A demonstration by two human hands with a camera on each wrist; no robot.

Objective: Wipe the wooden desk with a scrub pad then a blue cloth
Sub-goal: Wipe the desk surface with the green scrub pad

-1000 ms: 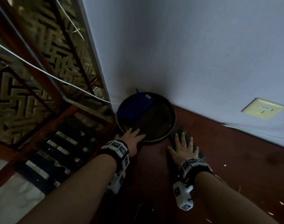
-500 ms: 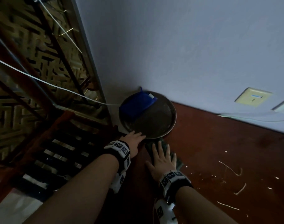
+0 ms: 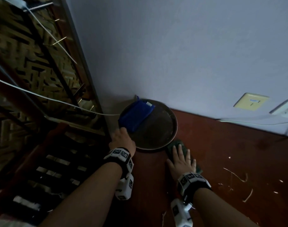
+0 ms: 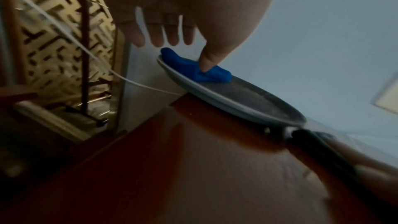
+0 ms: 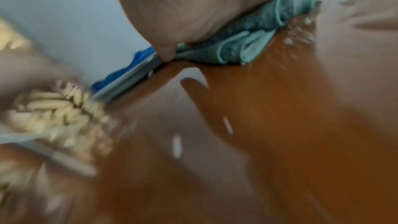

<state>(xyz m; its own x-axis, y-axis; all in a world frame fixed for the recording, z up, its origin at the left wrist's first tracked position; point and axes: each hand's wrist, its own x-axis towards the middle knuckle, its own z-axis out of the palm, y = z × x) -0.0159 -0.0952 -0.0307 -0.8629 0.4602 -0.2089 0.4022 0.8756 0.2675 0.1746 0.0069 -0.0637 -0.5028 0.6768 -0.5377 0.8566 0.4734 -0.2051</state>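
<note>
My right hand (image 3: 181, 158) lies flat, fingers straight, on the green scrub pad (image 3: 176, 145) and presses it onto the reddish wooden desk (image 3: 221, 153), just off the near right rim of a round dark plate (image 3: 174, 128). In the right wrist view the pad (image 5: 247, 43) is bunched under the palm. A folded blue cloth (image 3: 135, 116) lies on the plate's far left part. My left hand (image 3: 122, 136) is at the plate's left rim. Its thumb (image 4: 206, 64) touches the blue cloth (image 4: 215, 74), and its fingers (image 4: 168, 37) are straight above it.
Pale scraps and strands (image 3: 235, 176) litter the desk to the right of the pad. The plate sits in the corner against the wall. A wall socket (image 3: 251, 101) and a white cable (image 3: 254, 122) are at the back right. Past the desk's left edge stands a lattice railing (image 3: 25, 63).
My right hand slid the scrub pad left below the plate, then back to the right. My left hand moved from the plate's near rim up to the blue cloth.
</note>
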